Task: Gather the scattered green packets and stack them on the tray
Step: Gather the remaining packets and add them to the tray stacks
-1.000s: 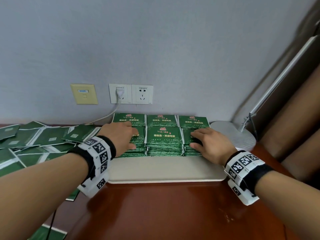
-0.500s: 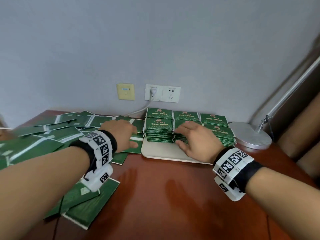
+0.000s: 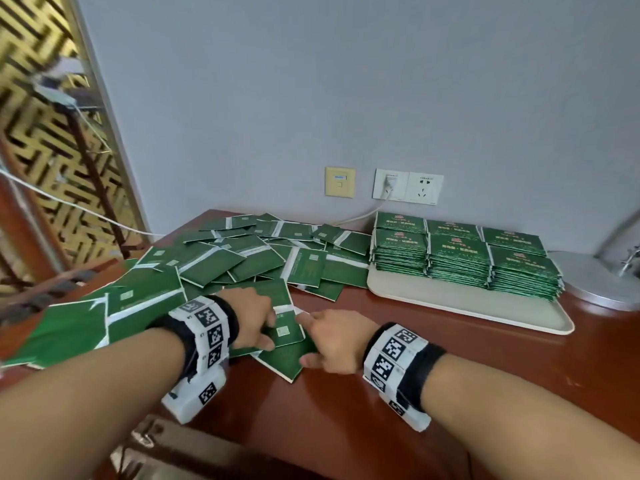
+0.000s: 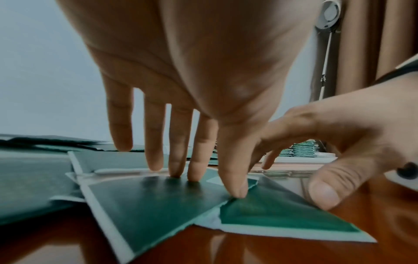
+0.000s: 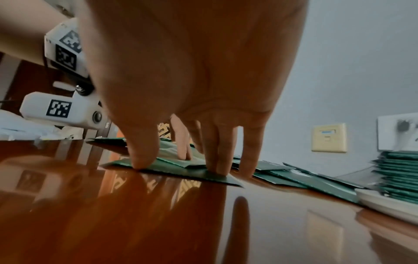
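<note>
Nearest the camera, both hands worked the front edge of the loose pile on the glossy reddish-brown tabletop point(image 3: 346, 427). The left hand point(image 3: 251, 322) lay spread, straight fingertips point(image 4: 194, 176) pressing a flat green packet point(image 3: 282, 317) down. The right hand point(image 3: 332, 341) was likewise open, thumb and fingertips point(image 5: 217, 167) pressing the lowest packet point(image 3: 285, 360) against the wood; neither hand had lifted anything yet.

Behind them the scattered green packets point(image 3: 225, 261) sprawled overlapping across the tabletop's left half: thin, rectangular, matte green with white sealed edges, limp like paper sachets.

Farther right, the pale, smooth, round-cornered tray point(image 3: 467, 304) carried neat stacked packets point(image 3: 457, 254) in two rows of three, its front strip bare. I judged the job roughly half done, many packets remaining.
</note>
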Demonstrator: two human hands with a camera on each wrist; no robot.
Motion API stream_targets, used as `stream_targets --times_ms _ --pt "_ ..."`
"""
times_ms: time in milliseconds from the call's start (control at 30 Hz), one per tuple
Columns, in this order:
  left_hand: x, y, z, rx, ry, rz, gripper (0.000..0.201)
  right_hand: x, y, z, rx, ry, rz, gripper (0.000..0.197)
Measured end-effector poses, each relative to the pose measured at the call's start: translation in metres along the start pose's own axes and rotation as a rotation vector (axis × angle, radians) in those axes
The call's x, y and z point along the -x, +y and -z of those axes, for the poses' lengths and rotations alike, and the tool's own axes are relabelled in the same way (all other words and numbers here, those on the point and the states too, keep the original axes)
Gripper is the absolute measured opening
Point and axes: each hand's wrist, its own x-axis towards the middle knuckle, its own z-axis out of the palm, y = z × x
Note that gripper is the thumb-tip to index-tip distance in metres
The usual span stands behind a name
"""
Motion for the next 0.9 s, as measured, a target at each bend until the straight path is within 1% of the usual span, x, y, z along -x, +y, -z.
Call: stream_targets --times_ms 133,267,333,433,567,767,900 --pt "0.009 0.005 -0.002 0.025 0.027 -0.071 0.047 -0.002 -0.005 0.003 0.084 -0.01 -0.058 0.054" --pt "0.007 0.018 -0.005 0.032 0.055 -0.127 0.047 0.008 -0.005 0.011 0.153 -0.024 -0.144 0.061" --pt "0.005 0.025 -0.006 0.032 0.058 -0.142 0.048 0.016 -0.001 0.011 0.147 -0.031 -0.195 0.065" --pt "0.003 0.034 -0.006 0.04 0.049 -0.163 0.054 0.029 0.008 0.008 0.07 -0.033 -0.275 0.071" --pt "-0.002 0.04 -0.006 0.068 0.059 -0.191 0.059 0.047 0.016 0.007 0.002 -0.045 -0.35 0.07" --pt "-0.007 0.058 -0.001 0.032 0.072 -0.26 0.068 0.066 0.014 0.013 0.014 -0.069 -0.358 0.06" --pt "-0.009 0.071 0.001 0.001 0.091 -0.283 0.068 0.081 0.022 0.008 0.027 -0.074 -0.425 0.063"
